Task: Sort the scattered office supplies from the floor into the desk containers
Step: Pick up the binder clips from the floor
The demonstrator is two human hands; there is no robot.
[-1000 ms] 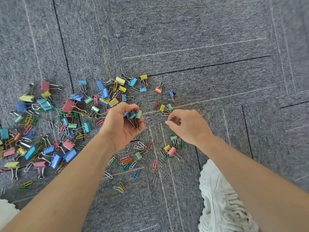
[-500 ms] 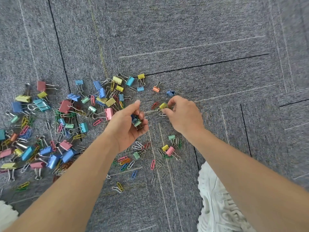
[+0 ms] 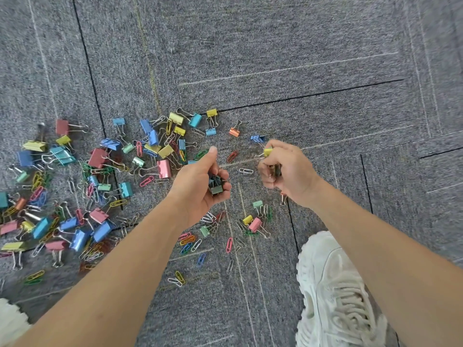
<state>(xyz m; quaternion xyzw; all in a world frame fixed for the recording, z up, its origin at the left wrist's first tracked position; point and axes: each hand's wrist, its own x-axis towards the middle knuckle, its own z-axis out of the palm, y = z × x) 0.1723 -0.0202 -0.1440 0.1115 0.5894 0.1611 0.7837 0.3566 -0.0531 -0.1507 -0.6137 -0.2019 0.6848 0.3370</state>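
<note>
- Grey carpet-tile floor (image 3: 300, 58) with dark seams, and a white sneaker (image 3: 335, 291) planted at the lower right; no desk or containers are in sight from here.
- The spill of coloured binder clips and paper clips (image 3: 100, 156) lies mostly to the left. A smaller knot of clips (image 3: 255, 221) sits between the forearms, near the sneaker.
- The left hand (image 3: 200, 186) is cupped, fingers curled round a bunch of small binder clips (image 3: 215, 185) (a green one and some dark blue show on top).
- The right hand (image 3: 288, 171) pinches a yellow binder clip (image 3: 267, 152) at its fingertips, clear of the carpet and near a blue binder clip (image 3: 258, 138) lying on the floor.
- Half a second ago that hand was down at the carpet closing on the yellow clip; now it has lifted the clip off and drawn back a little.
- I'd read that as one more clip won, likely bound for the left hand's bunch. The bulk is still on the floor, so the sorting looks barely begun.
</note>
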